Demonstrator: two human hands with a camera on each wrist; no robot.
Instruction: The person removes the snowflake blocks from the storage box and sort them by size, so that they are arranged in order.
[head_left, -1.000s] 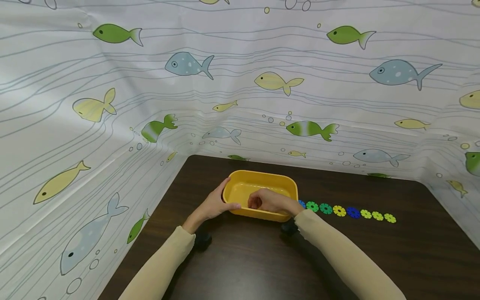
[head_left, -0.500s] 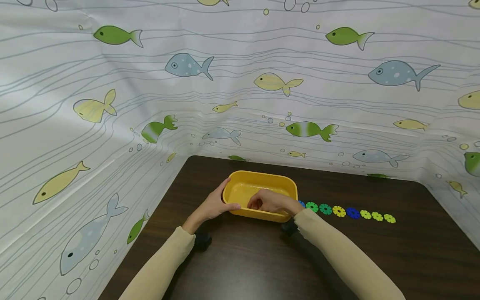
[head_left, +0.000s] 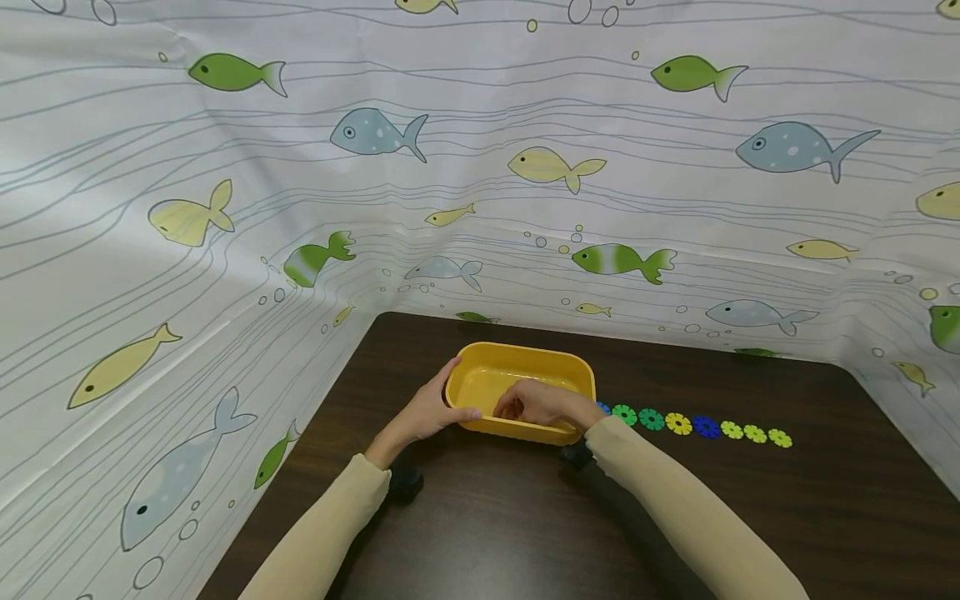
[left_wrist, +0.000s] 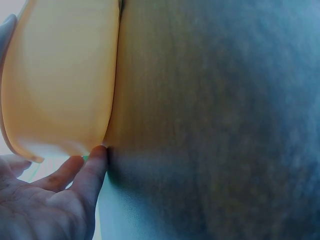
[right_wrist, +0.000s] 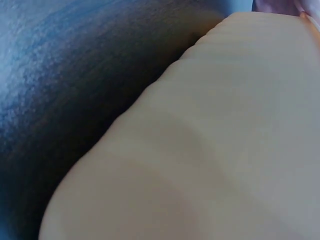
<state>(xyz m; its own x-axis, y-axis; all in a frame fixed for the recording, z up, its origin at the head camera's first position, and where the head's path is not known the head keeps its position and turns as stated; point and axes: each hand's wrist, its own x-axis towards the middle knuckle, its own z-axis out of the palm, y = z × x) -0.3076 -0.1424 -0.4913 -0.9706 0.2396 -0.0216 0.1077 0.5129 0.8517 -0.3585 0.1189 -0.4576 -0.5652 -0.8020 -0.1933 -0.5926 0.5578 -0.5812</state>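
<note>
A yellow plastic bin [head_left: 480, 379] sits on the dark table. My left hand [head_left: 426, 410] grips its left end, thumb over the near rim and fingers along the outer wall. In the left wrist view, fingertips [left_wrist: 95, 160] touch the bin's wall [left_wrist: 60, 80]. Inside the bin, my right hand [head_left: 540, 402] reaches down with bent fingers; its fingertips and anything between them are hidden. A beige sleeve [right_wrist: 200, 125] covers most of the right wrist view. Just right of the bin, a row of notched plastic discs starts with a blue one [head_left: 603, 408], partly hidden.
The row runs on rightward: a green disc [head_left: 623, 415], a teal disc [head_left: 651, 419], a yellow disc [head_left: 678, 423], a dark blue disc [head_left: 707, 427], then yellow-green discs [head_left: 755, 433]. Fish-printed sheeting [head_left: 525, 217] rises behind and left of the table [head_left: 480, 533].
The right hand shifts very slightly within the bin. The left hand, the bin and the disc row hold their places.
</note>
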